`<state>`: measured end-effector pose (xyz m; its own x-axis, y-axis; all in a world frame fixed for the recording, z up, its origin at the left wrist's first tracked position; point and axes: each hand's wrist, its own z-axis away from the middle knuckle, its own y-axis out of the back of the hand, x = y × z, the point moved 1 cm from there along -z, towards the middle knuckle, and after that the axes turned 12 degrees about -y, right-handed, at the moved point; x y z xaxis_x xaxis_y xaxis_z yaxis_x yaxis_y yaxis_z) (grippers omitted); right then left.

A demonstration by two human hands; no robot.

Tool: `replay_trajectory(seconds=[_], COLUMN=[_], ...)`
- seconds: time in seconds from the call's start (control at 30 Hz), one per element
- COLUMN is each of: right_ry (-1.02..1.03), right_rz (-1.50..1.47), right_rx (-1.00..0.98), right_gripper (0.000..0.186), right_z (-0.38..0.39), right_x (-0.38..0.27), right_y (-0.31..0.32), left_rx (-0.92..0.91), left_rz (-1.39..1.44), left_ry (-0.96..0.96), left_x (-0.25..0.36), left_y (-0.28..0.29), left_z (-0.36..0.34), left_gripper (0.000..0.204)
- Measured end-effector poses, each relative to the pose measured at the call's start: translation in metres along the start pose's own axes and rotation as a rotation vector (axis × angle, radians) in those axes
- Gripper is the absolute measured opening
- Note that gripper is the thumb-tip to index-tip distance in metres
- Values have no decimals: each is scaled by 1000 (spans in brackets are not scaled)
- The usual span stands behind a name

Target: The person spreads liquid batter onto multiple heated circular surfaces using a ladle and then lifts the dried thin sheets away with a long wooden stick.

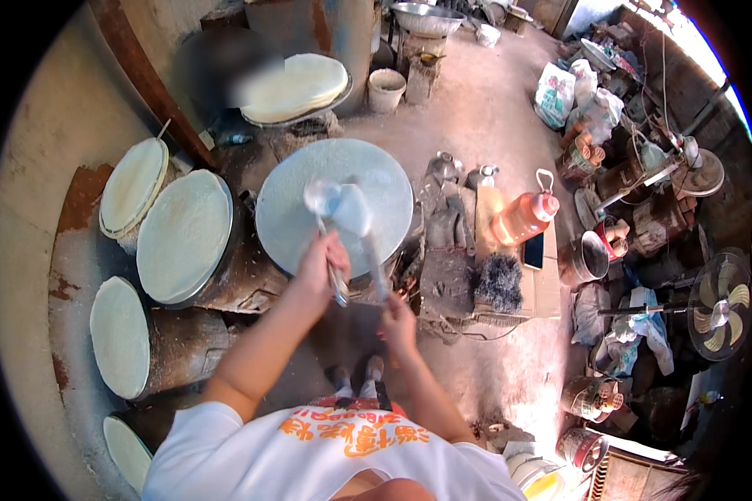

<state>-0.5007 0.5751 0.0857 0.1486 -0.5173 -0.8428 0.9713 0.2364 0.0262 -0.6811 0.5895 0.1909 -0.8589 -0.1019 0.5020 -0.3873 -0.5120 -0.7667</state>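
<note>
In front of me lies a large round griddle (368, 159), its top covered in a pale, greyish-white layer. My left hand (322, 263) is closed around the metal handle of a ladle (317, 197), whose bowl is over the middle of the griddle. Closed on a long handle, my right hand (399, 326) holds a flat-bladed spatula (356, 210). Its blurred blade is right beside the ladle bowl; whether the two touch I cannot tell. Both tools are above the griddle surface, and how close they are to it is unclear.
Several round pale-topped griddles (184, 238) line the left wall. Beyond the main griddle is a stack of thin pancakes (297, 88). A low stand on the right bears an orange bottle (522, 219), a phone (534, 250) and a dark bristly brush (499, 282). A fan (721, 306) stands far right.
</note>
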Motion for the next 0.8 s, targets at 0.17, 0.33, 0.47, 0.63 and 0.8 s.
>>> replay_trajectory(seconds=[0.17,0.33,0.47,0.63,0.8], right_ry=[643,370,531,-32,790], right_rz=[399,257,865,263,878], right_rx=[121,182,-107,-471,-1243], right_gripper=[34,27,33,34,30], right_z=[-17,-67,-37,-35,-18], right_x=[-33,-61,-60,-132,-27], right_y=[-23,42,21,49,-2], left_rx=[150,-132,-395,-428,-778], left_rz=[469,1278,1126,1280,717], left_ry=[-8,484,194,102,-592], left_x=[-28,22,53,43,-20], left_y=[-3,-40,-30,-13,49], left_z=[16,59,82,115,298], left_gripper=[17,36,38,43,24])
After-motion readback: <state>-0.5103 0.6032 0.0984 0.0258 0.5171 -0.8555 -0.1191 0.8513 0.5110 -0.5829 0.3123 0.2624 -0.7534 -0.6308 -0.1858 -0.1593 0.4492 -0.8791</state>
